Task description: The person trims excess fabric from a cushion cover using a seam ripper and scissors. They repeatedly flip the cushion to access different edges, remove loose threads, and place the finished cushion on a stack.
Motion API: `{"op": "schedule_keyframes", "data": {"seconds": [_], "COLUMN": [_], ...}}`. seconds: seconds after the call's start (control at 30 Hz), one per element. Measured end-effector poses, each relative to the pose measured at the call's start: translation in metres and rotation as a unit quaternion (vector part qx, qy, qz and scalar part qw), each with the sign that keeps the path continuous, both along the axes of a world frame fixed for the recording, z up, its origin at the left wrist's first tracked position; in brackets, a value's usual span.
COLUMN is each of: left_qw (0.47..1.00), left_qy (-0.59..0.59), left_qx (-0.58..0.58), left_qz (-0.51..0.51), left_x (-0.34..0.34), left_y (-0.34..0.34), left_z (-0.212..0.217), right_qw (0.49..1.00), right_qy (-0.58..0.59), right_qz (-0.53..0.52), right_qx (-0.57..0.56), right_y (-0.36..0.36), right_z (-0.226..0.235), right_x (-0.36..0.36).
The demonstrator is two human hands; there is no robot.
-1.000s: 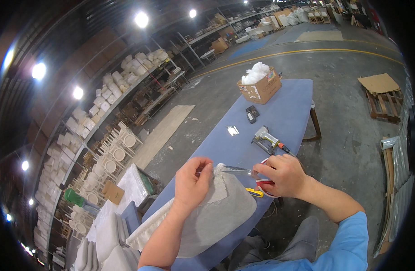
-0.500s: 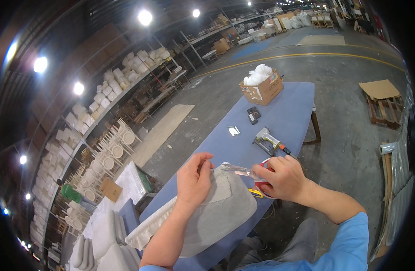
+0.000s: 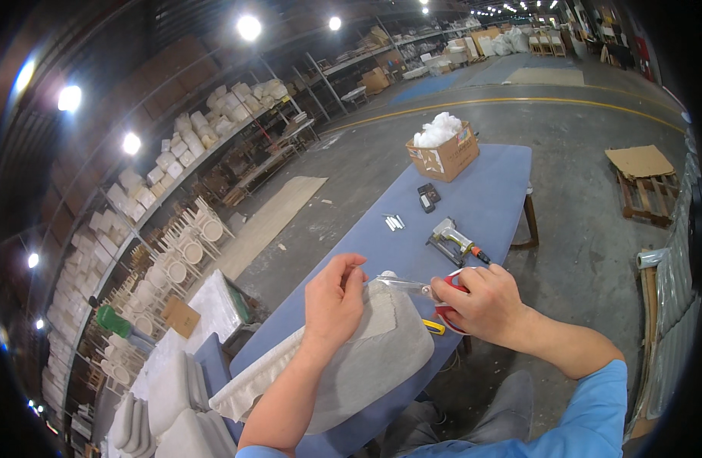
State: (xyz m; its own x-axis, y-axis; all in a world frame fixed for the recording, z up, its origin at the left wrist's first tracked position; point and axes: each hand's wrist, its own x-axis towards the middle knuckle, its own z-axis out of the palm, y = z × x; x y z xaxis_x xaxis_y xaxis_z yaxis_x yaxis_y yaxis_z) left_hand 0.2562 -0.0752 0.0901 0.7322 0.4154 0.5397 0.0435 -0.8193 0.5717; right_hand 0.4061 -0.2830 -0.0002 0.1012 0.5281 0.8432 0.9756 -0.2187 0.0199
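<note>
A grey padded seat cushion (image 3: 393,359) lies underside up on the blue-covered table, with light fabric (image 3: 263,374) folded over its edge. My left hand (image 3: 336,301) is closed at the cushion's far corner, its fingertips pinching what appears to be the fabric edge there. In my right hand (image 3: 485,305) are scissors (image 3: 403,285) with red handles, fingers through the loops. Their blades point left across that corner, close to my left fingertips. Beside the cushion, just under my right hand, a yellow utility knife (image 3: 433,327) shows in part.
Farther up the table (image 3: 496,175) lie a staple gun (image 3: 456,240), white strips (image 3: 394,222), a black device (image 3: 427,197) and a cardboard box of white stuffing (image 3: 443,156). More cushions (image 3: 171,382) are stacked at lower left. A person in green (image 3: 113,320) is near chair frames.
My hands and the scissors keep nearly the same place at the cushion's corner. The view has shifted slightly, and the person in green at the left has moved a little.
</note>
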Motion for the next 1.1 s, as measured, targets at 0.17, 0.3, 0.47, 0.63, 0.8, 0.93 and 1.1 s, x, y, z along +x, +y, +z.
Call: {"op": "schedule_keyframes", "data": {"seconds": [0.17, 0.3, 0.47, 0.63, 0.8, 0.93, 1.1], "left_qw": [1.000, 1.000, 1.000, 1.000, 0.995, 0.980, 0.965], "left_qy": [-0.001, -0.008, -0.005, 0.029, 0.093, 0.159, 0.226], "left_qx": [0.009, -0.003, -0.019, 0.000, 0.045, 0.111, 0.127], "left_qz": [0.004, 0.005, 0.009, -0.001, 0.013, 0.034, 0.036], "left_x": [-0.001, -0.002, -0.002, -0.004, 0.001, 0.002, 0.005], "left_y": [-0.001, -0.001, -0.001, -0.001, -0.007, -0.010, -0.018], "left_z": [0.001, 0.001, 0.001, 0.000, 0.002, 0.005, 0.015], "right_qw": [0.999, 0.999, 0.985, 0.947, 0.937, 0.921, 0.920], "right_qy": [-0.033, -0.023, 0.154, 0.302, 0.331, 0.372, 0.372], "right_qz": [-0.015, -0.005, 0.071, 0.107, 0.113, 0.112, 0.119], "right_qx": [-0.005, -0.023, -0.024, -0.026, -0.017, -0.038, -0.031], "right_y": [-0.002, -0.004, -0.005, -0.006, -0.009, -0.013, -0.017], "right_z": [0.002, 0.003, 0.000, -0.009, -0.024, -0.026, -0.036], "right_x": [0.001, 0.002, 0.001, 0.006, 0.012, 0.011, 0.014]}}
